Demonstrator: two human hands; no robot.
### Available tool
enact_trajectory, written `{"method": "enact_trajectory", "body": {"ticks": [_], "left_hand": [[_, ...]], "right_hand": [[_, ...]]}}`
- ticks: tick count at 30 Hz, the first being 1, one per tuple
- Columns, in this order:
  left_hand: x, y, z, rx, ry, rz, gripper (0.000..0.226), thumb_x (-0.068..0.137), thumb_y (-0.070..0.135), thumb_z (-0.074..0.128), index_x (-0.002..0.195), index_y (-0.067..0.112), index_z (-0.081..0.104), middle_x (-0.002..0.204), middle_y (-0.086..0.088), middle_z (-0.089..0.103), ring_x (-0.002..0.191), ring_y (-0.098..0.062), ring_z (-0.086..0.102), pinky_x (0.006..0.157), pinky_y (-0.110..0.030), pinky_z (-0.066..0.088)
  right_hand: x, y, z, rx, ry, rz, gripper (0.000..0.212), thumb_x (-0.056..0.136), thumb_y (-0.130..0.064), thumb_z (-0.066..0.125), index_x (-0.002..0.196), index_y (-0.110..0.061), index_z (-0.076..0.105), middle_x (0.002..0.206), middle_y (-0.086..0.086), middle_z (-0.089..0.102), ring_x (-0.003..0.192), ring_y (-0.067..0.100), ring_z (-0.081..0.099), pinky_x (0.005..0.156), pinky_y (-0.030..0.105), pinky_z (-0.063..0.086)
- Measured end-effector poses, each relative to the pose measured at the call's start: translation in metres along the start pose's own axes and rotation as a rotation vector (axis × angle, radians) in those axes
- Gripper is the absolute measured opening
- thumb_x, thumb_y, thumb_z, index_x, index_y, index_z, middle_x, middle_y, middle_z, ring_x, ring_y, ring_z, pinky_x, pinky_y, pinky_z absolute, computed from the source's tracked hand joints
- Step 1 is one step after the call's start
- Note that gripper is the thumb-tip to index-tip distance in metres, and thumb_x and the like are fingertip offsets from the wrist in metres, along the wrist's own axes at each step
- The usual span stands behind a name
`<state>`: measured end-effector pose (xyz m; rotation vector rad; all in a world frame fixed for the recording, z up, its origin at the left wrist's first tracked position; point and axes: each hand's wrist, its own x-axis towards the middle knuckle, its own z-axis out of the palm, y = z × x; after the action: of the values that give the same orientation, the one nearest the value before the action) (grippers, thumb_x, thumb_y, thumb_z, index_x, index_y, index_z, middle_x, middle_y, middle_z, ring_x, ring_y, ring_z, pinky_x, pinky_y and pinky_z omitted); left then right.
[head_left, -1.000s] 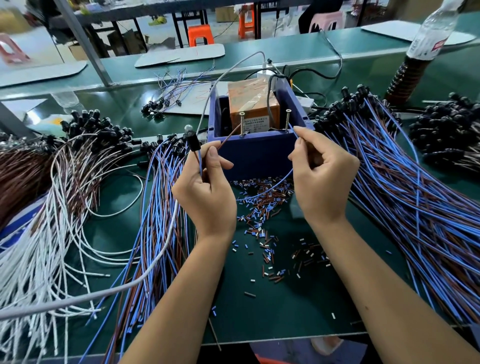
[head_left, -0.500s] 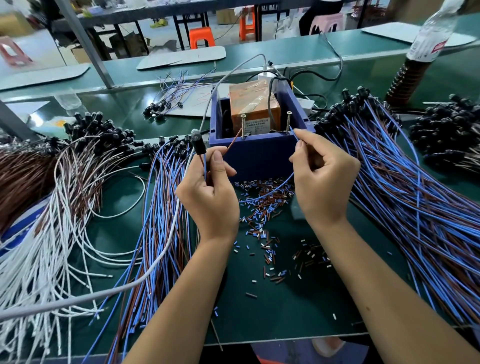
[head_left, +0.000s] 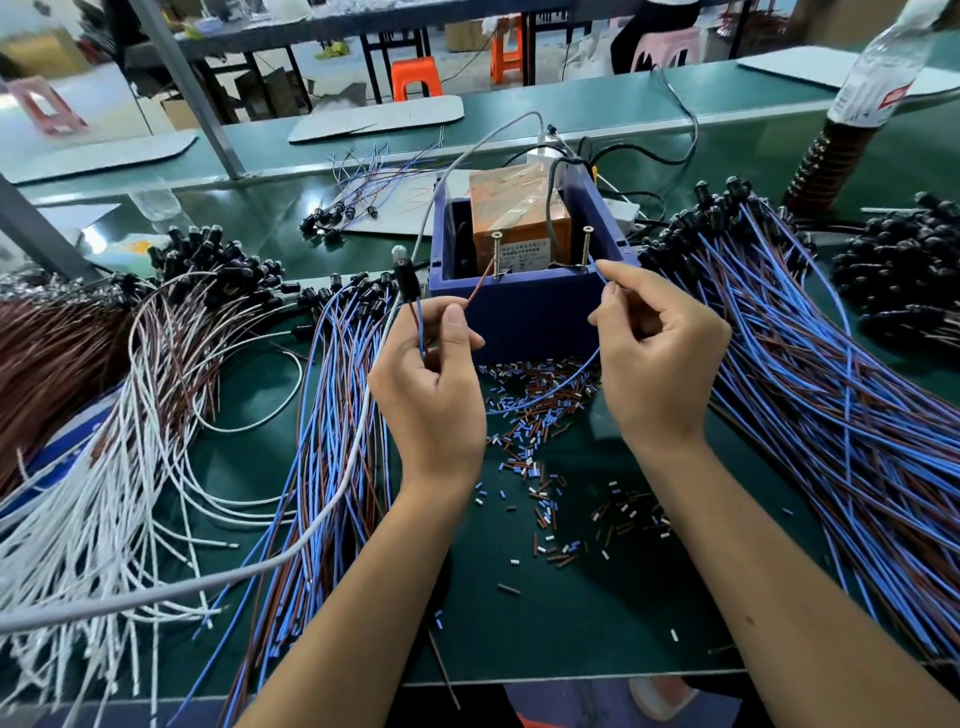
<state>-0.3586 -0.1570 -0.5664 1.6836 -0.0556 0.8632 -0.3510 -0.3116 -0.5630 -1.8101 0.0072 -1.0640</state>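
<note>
Behind the held wire (head_left: 420, 328) — blue box (head_left: 524, 322)

Green bench (head_left: 571, 623) – orange stools (head_left: 415, 73), tables (head_left: 311, 26) in bkgd.

An electronics assembly workshop: long green counters (head_left: 571, 623) stand in rows, heaped with bundles of blue and brown leads (head_left: 831, 415) ending in black lamp holders (head_left: 909, 249), white wires (head_left: 78, 545), stripped insulation snippets (head_left: 540, 410), a blue test box (head_left: 530, 317), with orange plastic stools (head_left: 415, 75) behind
</note>
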Motion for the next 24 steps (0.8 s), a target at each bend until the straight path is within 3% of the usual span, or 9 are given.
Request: {"method": "enact_trajectory", "body": {"ticks": [6,9,12,16,19,24], "left_hand": [[0.027,-0.005,-0.019,0.047,-0.086,-0.022,0.012,0.099,0.018,0.068,0.087,0.016,0.067,0.072,0.010,0.061,0.064,-0.001,0.051,0.066,-0.019,0.044],[0.049,-0.010,-0.026,0.095,-0.183,-0.040,0.015,0.101,0.022,0.066,0.087,0.016,0.065,0.076,0.007,0.061,0.068,-0.008,0.051,0.069,-0.032,0.045],[0.062,-0.012,-0.025,0.032,-0.283,-0.070,0.018,0.105,0.029,0.058,0.088,0.021,0.058,0.077,0.004,0.062,0.059,-0.013,0.048,0.056,-0.030,0.043],[0.065,-0.017,-0.021,-0.095,-0.241,-0.081,0.016,0.107,0.024,0.053,0.092,0.017,0.053,0.066,0.002,0.057,0.051,-0.014,0.045,0.049,-0.028,0.037],[0.060,-0.026,-0.019,-0.071,-0.233,-0.050,0.009,0.104,0.018,0.057,0.100,0.018,0.064,0.060,0.005,0.056,0.051,-0.010,0.046,0.055,-0.027,0.037],[0.055,-0.034,-0.018,-0.111,-0.260,-0.033,0.017,0.101,0.017,0.062,0.111,0.021,0.076,0.064,0.006,0.055,0.053,-0.006,0.043,0.053,-0.019,0.033]], "right_hand": [[-0.002,-0.001,0.000,0.028,-0.028,0.046,0.023,0.099,-0.011,0.062,0.113,-0.011,0.080,0.082,-0.003,0.076,0.072,0.011,0.071,0.068,0.031,0.059],[-0.002,-0.001,0.000,0.027,-0.041,0.062,0.024,0.099,-0.013,0.062,0.113,-0.011,0.080,0.083,0.000,0.076,0.074,0.013,0.073,0.071,0.038,0.061],[-0.001,-0.001,0.001,0.024,-0.040,0.067,0.023,0.098,-0.014,0.061,0.112,-0.012,0.080,0.081,-0.002,0.075,0.072,0.013,0.072,0.070,0.039,0.061],[-0.001,0.000,0.002,0.018,-0.038,0.063,0.022,0.098,-0.014,0.061,0.111,-0.012,0.079,0.077,0.000,0.073,0.070,0.016,0.071,0.068,0.041,0.059],[-0.002,0.001,0.003,0.015,-0.040,0.057,0.022,0.098,-0.014,0.061,0.112,-0.011,0.079,0.076,0.000,0.073,0.069,0.016,0.071,0.068,0.040,0.059],[-0.002,0.003,0.005,0.031,-0.045,0.061,0.027,0.099,-0.013,0.061,0.120,-0.011,0.078,0.081,-0.002,0.075,0.071,0.013,0.071,0.066,0.030,0.058]]}}
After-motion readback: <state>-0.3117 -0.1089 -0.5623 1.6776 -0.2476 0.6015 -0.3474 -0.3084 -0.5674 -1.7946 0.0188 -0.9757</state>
